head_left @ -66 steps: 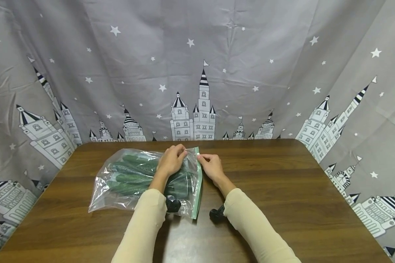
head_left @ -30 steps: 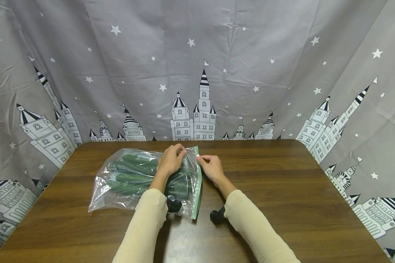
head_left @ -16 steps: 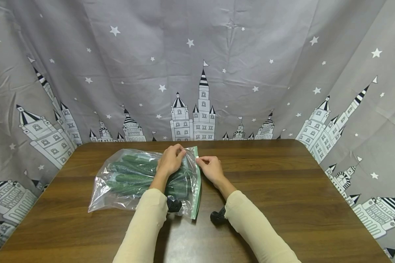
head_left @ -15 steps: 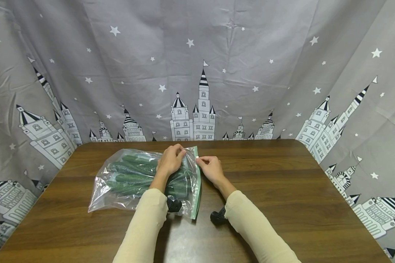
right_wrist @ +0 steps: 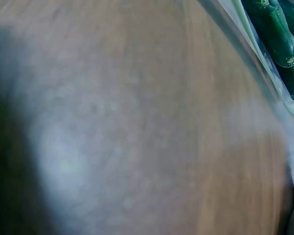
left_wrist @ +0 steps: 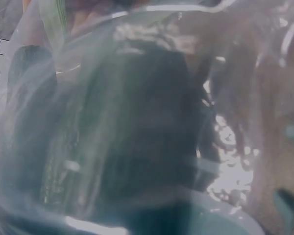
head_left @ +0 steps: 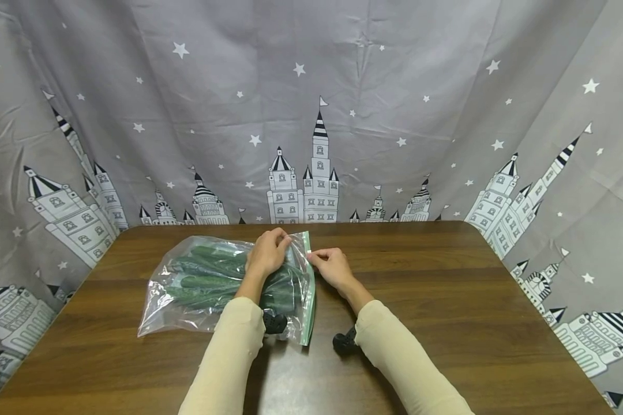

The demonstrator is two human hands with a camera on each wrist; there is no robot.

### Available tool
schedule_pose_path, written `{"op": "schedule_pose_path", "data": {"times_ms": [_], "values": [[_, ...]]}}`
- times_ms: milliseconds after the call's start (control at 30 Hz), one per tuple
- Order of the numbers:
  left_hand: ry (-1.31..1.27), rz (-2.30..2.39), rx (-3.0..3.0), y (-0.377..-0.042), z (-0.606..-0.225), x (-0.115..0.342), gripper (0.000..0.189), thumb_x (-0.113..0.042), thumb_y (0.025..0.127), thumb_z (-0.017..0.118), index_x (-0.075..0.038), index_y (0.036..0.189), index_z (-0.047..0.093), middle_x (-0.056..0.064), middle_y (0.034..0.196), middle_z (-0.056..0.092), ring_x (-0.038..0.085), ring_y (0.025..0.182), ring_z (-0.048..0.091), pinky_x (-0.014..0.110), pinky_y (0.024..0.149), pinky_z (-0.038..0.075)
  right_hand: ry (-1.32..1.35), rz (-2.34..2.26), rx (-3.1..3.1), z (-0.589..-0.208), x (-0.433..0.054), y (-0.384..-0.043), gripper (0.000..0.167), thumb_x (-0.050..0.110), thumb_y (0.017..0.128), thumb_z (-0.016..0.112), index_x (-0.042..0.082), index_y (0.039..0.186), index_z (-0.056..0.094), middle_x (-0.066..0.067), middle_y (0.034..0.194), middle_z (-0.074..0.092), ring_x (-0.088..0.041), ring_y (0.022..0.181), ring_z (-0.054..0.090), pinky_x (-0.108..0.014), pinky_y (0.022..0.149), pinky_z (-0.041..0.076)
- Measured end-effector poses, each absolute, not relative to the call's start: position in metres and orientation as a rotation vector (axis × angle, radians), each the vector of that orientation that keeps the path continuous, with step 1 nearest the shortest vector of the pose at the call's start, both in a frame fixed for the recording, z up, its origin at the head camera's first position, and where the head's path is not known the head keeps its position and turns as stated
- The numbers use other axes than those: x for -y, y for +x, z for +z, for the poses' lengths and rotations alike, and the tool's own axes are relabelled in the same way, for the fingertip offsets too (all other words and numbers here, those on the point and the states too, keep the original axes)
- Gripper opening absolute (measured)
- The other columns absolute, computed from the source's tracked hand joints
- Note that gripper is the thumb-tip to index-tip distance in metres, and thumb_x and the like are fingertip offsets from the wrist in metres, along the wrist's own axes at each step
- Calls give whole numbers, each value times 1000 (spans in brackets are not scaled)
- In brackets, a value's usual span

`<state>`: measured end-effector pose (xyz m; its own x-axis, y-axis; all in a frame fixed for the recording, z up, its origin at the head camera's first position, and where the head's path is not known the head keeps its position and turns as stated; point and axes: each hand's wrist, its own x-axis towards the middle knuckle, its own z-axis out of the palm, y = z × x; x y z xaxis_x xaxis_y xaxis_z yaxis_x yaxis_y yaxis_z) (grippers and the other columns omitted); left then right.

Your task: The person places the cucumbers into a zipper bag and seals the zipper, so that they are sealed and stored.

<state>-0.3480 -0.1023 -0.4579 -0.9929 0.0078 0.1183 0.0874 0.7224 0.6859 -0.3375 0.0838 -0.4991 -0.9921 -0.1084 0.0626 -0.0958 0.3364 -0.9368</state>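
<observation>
A clear plastic zip bag (head_left: pixel 158 316) lies flat on the table, with several dark green cucumbers (head_left: pixel 207 282) inside. Its green zip strip (head_left: pixel 307 314) runs along the right end. My left hand (head_left: pixel 266 253) reaches across the bag and grips the plastic near the far corner, fingers bent. At the strip, near its far end, my right hand (head_left: pixel 334 268) pinches a small white zip slider (head_left: pixel 308 252) between thumb and finger. Close up in the right wrist view are cucumber ends (right_wrist: pixel 280 44) behind the plastic; only an edge of the right hand shows there. Plastic fills the left wrist view.
The brown wooden table (head_left: pixel 436 300) extends to both sides of the bag. Behind it hangs a grey curtain (head_left: pixel 384 75) printed with stars and castles. A black wrist camera (head_left: pixel 274 324) sits at the left wrist, another black camera (head_left: pixel 345 342) at the right.
My right hand has slid a short way toward me along the green strip, with the white slider in its pinch. The left hand stays at the same spot on the bag.
</observation>
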Motion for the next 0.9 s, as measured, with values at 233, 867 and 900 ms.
{"op": "schedule_pose_path", "data": {"times_ms": [233,867,900], "values": [[-51,-1145,2813,-350,-459,102,20,-31,107,56,-17,110,70,9,120,64,30,116,59,70,98,40,-202,-1792,-2551,-500,-84,-337,25,22,100,70,0,109,79,-8,100,76,-13,79,65,-27,72,54],[-8,-1179,2807,-356,-461,103,20,-32,107,56,-18,108,70,7,117,64,28,113,59,68,99,39,-237,-1791,-2555,-499,-85,-335,24,19,100,70,-1,108,79,-8,97,76,-13,78,65,-27,72,54],[-5,-1182,2809,-357,-462,103,20,-33,108,56,-18,108,70,6,116,65,28,112,59,68,99,39,-238,-1793,-2553,-499,-85,-335,23,19,100,70,-1,109,79,-8,97,76,-13,78,65,-27,72,54]]}}
